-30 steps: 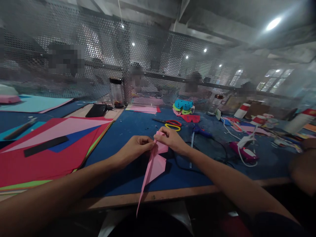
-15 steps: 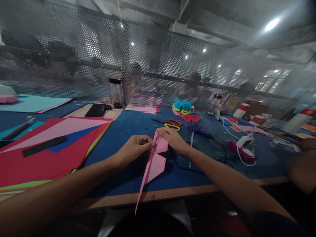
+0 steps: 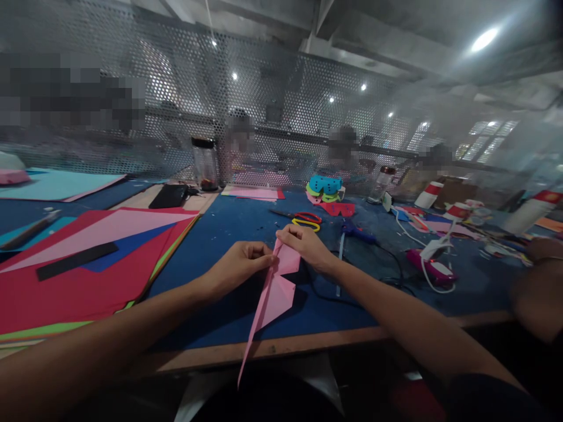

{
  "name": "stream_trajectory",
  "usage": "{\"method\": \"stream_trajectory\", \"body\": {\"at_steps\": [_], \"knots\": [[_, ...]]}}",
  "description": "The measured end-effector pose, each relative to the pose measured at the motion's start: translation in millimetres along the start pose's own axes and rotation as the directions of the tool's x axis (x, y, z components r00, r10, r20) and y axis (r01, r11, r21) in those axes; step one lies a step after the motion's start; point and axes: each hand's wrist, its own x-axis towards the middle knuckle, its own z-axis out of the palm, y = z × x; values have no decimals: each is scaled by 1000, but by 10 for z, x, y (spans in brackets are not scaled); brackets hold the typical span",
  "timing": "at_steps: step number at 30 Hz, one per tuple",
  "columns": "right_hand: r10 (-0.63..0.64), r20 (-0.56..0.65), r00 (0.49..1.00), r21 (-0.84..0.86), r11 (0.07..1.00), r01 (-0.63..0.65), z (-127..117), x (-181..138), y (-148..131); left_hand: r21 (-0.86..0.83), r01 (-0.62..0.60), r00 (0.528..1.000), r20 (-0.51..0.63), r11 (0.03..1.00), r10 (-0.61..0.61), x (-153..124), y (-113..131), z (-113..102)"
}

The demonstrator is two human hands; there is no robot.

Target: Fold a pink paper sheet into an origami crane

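A long pink paper piece (image 3: pixel 275 302), with a notched cut-out shape on its right side, is held over the front of the blue table. My left hand (image 3: pixel 240 264) pinches its left edge partway along. My right hand (image 3: pixel 303 243) grips the far end, fingers closed over the paper. The near end tapers down past the table's front edge. Just beyond my right hand lie scissors (image 3: pixel 305 220) with red and yellow handles. A blue glue gun (image 3: pixel 358 233) rests to the right of them.
Coloured sheets (image 3: pixel 132 287) with a black strip (image 3: pixel 77 261) lie at left. Cut mask shapes (image 3: pixel 325 186) stand at the back, near a perforated metal screen (image 3: pixel 281 146). A bottle (image 3: pixel 205 167) is behind. A pink power strip (image 3: pixel 431 266) with white cables sits right, near another person's arm (image 3: pixel 539 287).
Both hands hold the pink paper almost as before, the right fingers shifted slightly along its far end. The view has moved a little.
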Motion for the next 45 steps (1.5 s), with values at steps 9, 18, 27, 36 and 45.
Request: {"method": "stream_trajectory", "body": {"at_steps": [9, 18, 27, 36, 45], "knots": [[27, -99, 995, 50, 999, -22, 15, -2, 3, -55, -22, 998, 64, 998, 25, -2, -14, 9], [2, -143, 990, 45, 999, 5, -3, 10, 5, -35, 38, 999, 28, 999, -37, -4, 5, 9], [14, -80, 997, 56, 998, -9, -13, -11, -55, -12, -29, 999, 20, 999, 29, 10, -26, -17], [42, -126, 991, 96, 995, -29, -6, -5, -43, -41, -31, 998, 53, 999, 33, -19, 53, -3], [49, -117, 992, 122, 992, -34, -10, -6, -42, -54, -47, 999, -17, 997, 46, -15, 46, 11]]}}
